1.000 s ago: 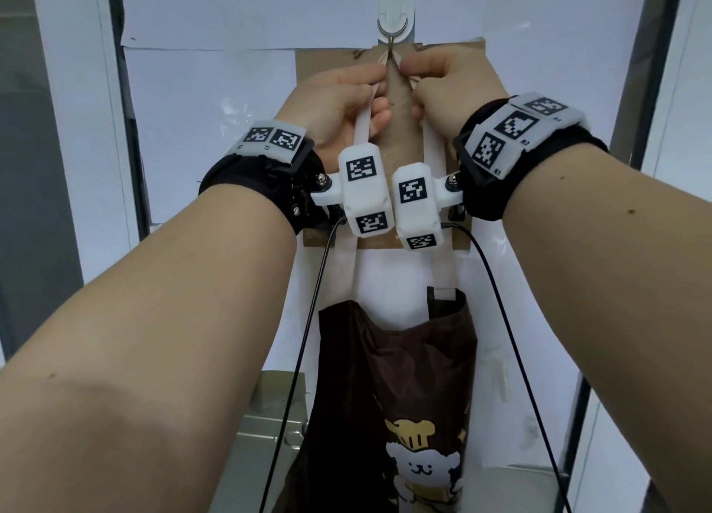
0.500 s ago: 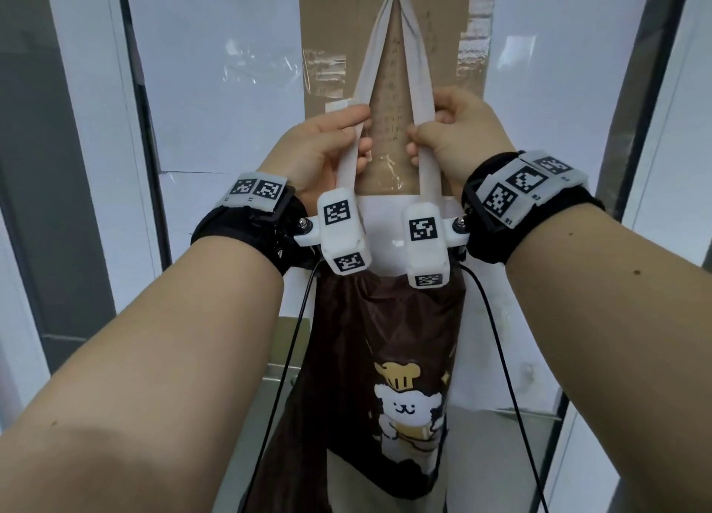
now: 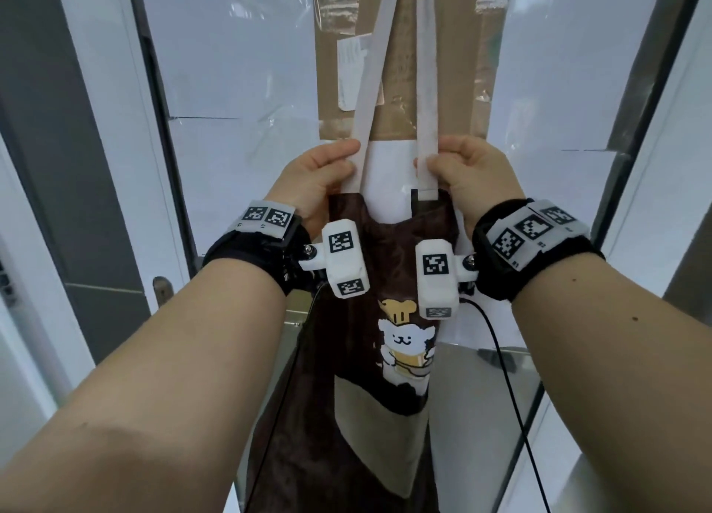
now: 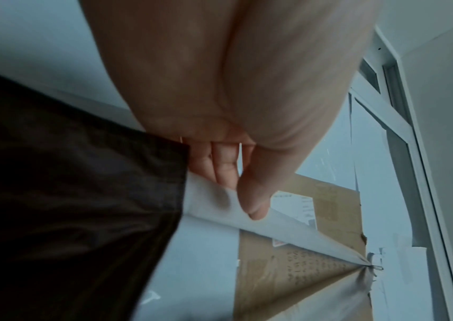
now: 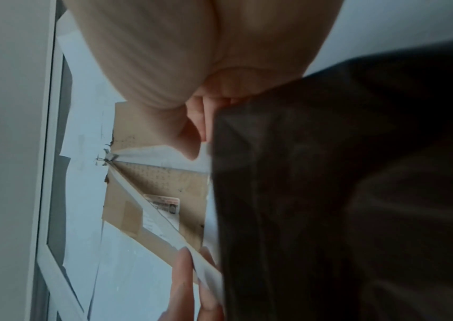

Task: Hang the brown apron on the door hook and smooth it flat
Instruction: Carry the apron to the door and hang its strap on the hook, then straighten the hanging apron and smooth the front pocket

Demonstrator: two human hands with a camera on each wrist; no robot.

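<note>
Label writing on taped cardboard panel (image 3: 400,89) illegible. Brown fabric apron (image 3: 385,377) hangs on wire hook (image 4: 376,267); left hand (image 3: 316,181) and right hand (image 3: 462,177) each pinch white strap (image 3: 366,100) above bib.

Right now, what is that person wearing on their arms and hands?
The forearms are bare, with no sleeves or gloves. Each wrist carries a black band topped with a white plate of black-and-white square code markers. A white block bearing the same markers hangs off each band, near the left hand and right hand. Thin black cables run down from them.
</note>
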